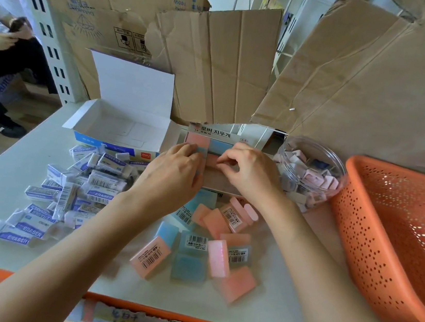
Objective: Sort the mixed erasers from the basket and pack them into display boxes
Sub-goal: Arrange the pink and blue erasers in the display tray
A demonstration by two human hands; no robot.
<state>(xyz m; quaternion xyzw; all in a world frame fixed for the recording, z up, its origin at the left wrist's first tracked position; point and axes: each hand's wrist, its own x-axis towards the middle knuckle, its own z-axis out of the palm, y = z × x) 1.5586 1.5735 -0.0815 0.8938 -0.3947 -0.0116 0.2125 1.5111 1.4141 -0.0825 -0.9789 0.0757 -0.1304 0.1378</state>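
Note:
A display box (213, 133) with Korean lettering stands at the table's middle back, with pink and blue erasers in it. My left hand (172, 169) and my right hand (248, 171) are both over the box, fingers pinched on erasers inside it. What exactly each hand grips is partly hidden. Loose pink and blue erasers (194, 250) lie in front of the box. A heap of white erasers (71, 196) in blue-printed sleeves lies to the left. An open white box (118, 127) with a blue front sits behind that heap. The orange basket (396, 233) is at the right.
A clear round tub (310, 171) of small erasers stands between the display box and the basket. Tall cardboard sheets (213, 61) wall the back of the table. A seated person (1, 52) is at far left. The table's orange front edge (185, 316) is near me.

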